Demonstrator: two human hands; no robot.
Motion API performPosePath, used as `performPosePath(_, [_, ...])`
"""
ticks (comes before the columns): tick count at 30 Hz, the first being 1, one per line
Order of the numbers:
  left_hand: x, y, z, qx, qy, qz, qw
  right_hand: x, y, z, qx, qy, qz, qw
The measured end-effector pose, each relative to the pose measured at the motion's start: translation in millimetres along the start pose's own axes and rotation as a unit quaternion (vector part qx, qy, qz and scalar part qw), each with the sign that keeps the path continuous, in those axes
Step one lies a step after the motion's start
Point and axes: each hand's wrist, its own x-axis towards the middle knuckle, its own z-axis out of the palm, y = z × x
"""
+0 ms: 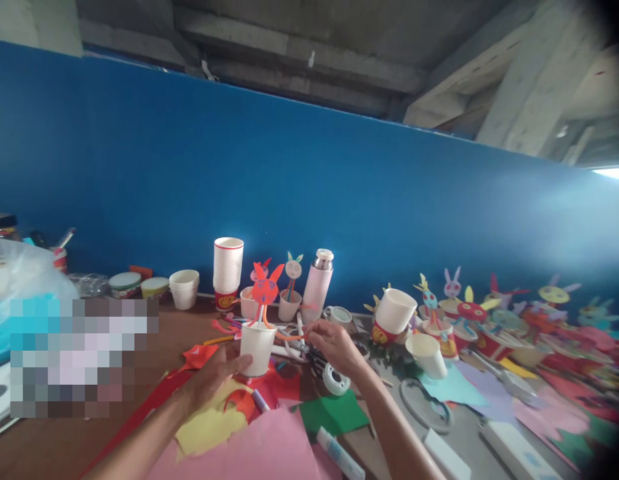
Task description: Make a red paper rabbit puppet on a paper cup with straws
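Note:
My left hand [223,368] is closed around the side of a white paper cup [255,352], which stands upright just above the scattered paper. From the cup rises a red paper rabbit head [265,291] with long ears, set on a pale stem. An orange paper strip [285,337] curls over the cup's rim and runs to the right. The fingertips of my right hand [334,343] pinch the far end of that strip. Behind the cup are a white-faced paper rabbit [293,269] in another cup and a pink thermos [317,288].
A tall stack of paper cups [228,265] stands by the blue wall [289,167]. Several finished-looking paper animals [452,287] in cups crowd the right side. Pink paper [249,448], green paper [334,415], a glue tube [339,452] and a tape roll [335,380] lie nearby.

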Motion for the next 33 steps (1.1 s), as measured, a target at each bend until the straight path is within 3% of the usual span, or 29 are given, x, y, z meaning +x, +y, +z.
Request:
performPosePath(18, [-5,22,11.2,0.042,0.008,0.015,0.999,0,0,1,-0.041,0.001,-0.008,0.999])
performPosePath(33, [1,16,10.5,0.050,0.004,0.033,0.998,-1,-1,4,-0.059,-0.009,-0.020,0.998])
